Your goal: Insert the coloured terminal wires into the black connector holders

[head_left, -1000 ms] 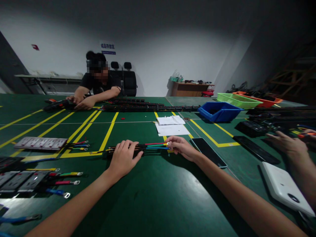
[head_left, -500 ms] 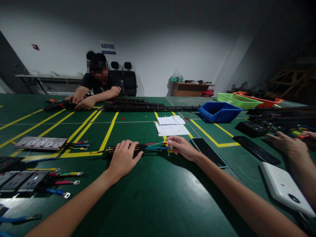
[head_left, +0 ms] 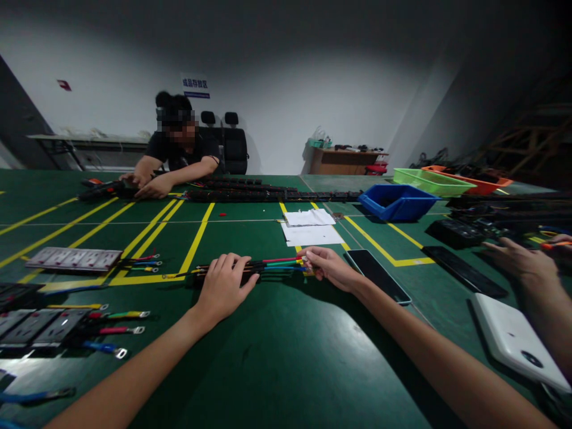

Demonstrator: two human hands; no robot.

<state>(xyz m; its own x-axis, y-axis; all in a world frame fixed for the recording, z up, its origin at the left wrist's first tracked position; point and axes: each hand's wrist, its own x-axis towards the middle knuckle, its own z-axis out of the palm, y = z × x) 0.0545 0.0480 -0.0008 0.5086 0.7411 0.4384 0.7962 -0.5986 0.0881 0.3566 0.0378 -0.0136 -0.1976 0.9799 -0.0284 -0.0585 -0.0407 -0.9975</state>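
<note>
My left hand (head_left: 227, 285) lies over a black block (head_left: 248, 273), fingers bent down around its far side and thumb along the near edge. Most of that block is hidden under the palm. Red, green and blue wires (head_left: 279, 265) run from it to the right. At their yellow-sleeved ends, my right hand (head_left: 325, 265) is closed in a pinch between thumb and fingers. A short lead with a ring terminal (head_left: 167, 276) sticks out on the block's left side.
Socket strips (head_left: 74, 260) with ring-ended leads lie at left. White papers (head_left: 310, 226), a phone (head_left: 378, 275), a blue bin (head_left: 397, 202) and a white device (head_left: 521, 339) stand around. A co-worker (head_left: 179, 143) works opposite; another person's hand (head_left: 525, 262) is at right.
The coloured wires now run straighter and closer together between my hands. My right hand has shifted very slightly at their ends; my left hand stays put.
</note>
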